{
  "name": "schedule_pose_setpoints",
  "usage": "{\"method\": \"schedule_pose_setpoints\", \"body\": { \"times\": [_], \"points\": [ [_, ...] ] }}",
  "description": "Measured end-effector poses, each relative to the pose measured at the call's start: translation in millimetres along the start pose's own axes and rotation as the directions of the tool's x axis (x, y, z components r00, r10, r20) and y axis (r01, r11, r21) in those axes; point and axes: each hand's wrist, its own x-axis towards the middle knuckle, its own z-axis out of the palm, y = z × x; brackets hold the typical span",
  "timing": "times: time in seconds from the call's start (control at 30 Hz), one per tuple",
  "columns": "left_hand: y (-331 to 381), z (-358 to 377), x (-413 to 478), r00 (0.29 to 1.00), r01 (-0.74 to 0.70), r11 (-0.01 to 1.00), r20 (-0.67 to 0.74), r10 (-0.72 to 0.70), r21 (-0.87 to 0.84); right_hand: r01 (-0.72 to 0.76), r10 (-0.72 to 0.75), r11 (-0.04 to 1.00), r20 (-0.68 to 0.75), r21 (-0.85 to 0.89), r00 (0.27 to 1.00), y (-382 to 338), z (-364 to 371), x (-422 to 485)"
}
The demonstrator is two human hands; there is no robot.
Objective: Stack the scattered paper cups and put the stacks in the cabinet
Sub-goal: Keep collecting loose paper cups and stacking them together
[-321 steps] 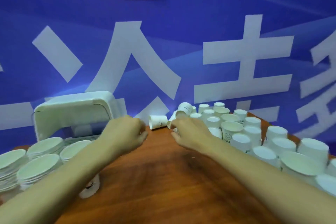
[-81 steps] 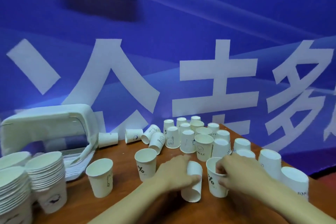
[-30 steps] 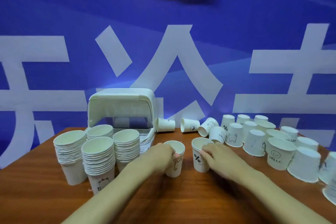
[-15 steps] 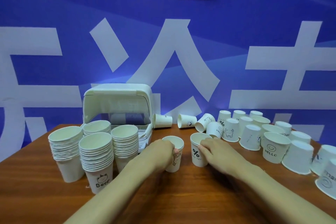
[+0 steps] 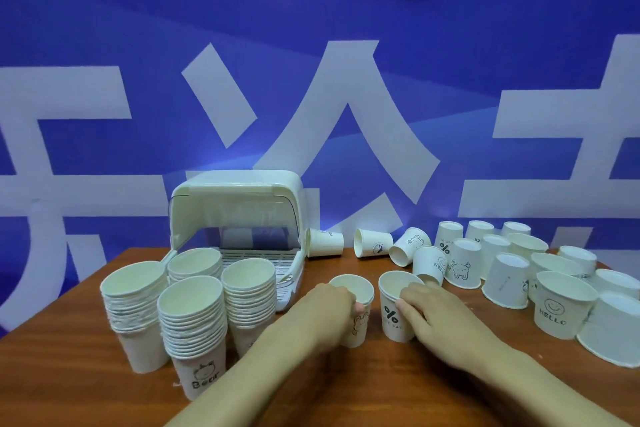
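Two white paper cups stand upright side by side on the desk (image 5: pixel 69 378), low in the frame's centre: the cartoon cup (image 5: pixel 360 326) and the % cup (image 5: pixel 391 317). Your left hand (image 5: pixel 325 314) curls its fingers (image 5: pixel 349 298) round the cartoon cup's wall. Your right hand (image 5: pixel 433 321) clasps the % cup, fingers hooked over its rim. Four stacks (image 5: pixel 192 319) stand lower left, before the cabinet (image 5: pixel 239 204).

Even, cool bluish light — soft shadows beneath the forearms, slight blur, wide-angle bending toward the edges.
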Motion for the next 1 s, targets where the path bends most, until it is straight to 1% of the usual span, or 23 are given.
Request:
{"method": "schedule_pose_setpoints", "body": {
  "times": [0.13,0.27,0.37,0.43,0.5,0.53,0.6,0.67,0.7,0.73,0.77,0.8,0.9,1.0],
  "points": [
    [5.6,-8.0,-10.0,1.000,0.013,1.000,0.017,-0.013,0.010,-0.016,0.016,1.000,0.009,-0.012,1.000,-1.6,-3.6,-0.7],
    [8.5,-17.6,-18.1,1.000,-0.024,0.994,0.020,0.022,0.109,-0.032,0.036,0.998,0.074,-0.057,0.997,-4.1,-15.7,-3.1],
    [3.8,-16.9,-16.6,0.997,-0.044,0.992,0.071,0.036,0.118,-0.014,0.022,0.997,0.107,-0.075,0.994,-3.3,-26.4,-2.0],
    [-0.5,-13.4,-12.8,0.994,-0.051,0.995,0.105,0.042,0.085,-0.023,0.029,0.998,0.099,-0.064,0.995,-3.0,-34.6,0.4],
    [-3.5,-15.8,-10.7,0.994,-0.049,0.997,0.104,0.043,0.057,-0.031,0.032,0.999,0.030,-0.037,0.999,-3.1,-44.9,4.4],
    [-4.9,-20.5,-9.4,0.995,-0.043,0.997,0.088,0.038,0.062,-0.030,0.030,1.000,-0.020,-0.007,0.999,-2.3,-51.0,8.2],
    [-4.2,-34.3,-5.2,0.999,-0.028,0.997,-0.018,0.030,0.075,-0.024,0.028,0.999,-0.097,0.046,0.995,3.1,-62.5,23.8],
    [0.0,-51.0,11.2,0.985,-0.025,0.998,-0.171,0.036,0.065,-0.032,0.033,0.999,-0.120,0.010,0.992,12.8,-67.8,49.2],
    [2.1,-58.7,25.2,0.969,-0.017,0.997,-0.244,0.036,0.078,-0.035,0.031,0.999,-0.102,-0.035,0.994,18.9,-67.3,65.1],
    [3.5,-64.7,43.3,0.954,0.002,0.993,-0.297,0.033,0.116,-0.021,0.016,0.996,-0.068,-0.083,0.998,24.9,-64.1,82.4],
    [3.4,-68.9,63.4,0.947,0.024,0.985,-0.321,0.033,0.173,0.009,-0.012,0.991,-0.021,-0.134,1.000,30.3,-58.0,99.9],
    [2.4,-70.5,83.8,0.951,0.052,0.968,-0.308,0.026,0.245,0.055,-0.050,0.981,0.030,-0.186,0.998,34.7,-50.3,116.5],
    [-5.3,-66.2,138.8,0.982,0.115,0.872,-0.187,-0.027,0.475,0.202,-0.159,0.922,0.152,-0.330,0.975,43.3,-21.0,159.7],
    [-19.8,-56.6,185.4,0.992,0.105,0.738,-0.120,-0.034,0.667,0.329,-0.218,0.833,0.283,-0.445,0.934,47.4,2.0,191.8]
  ]
}}
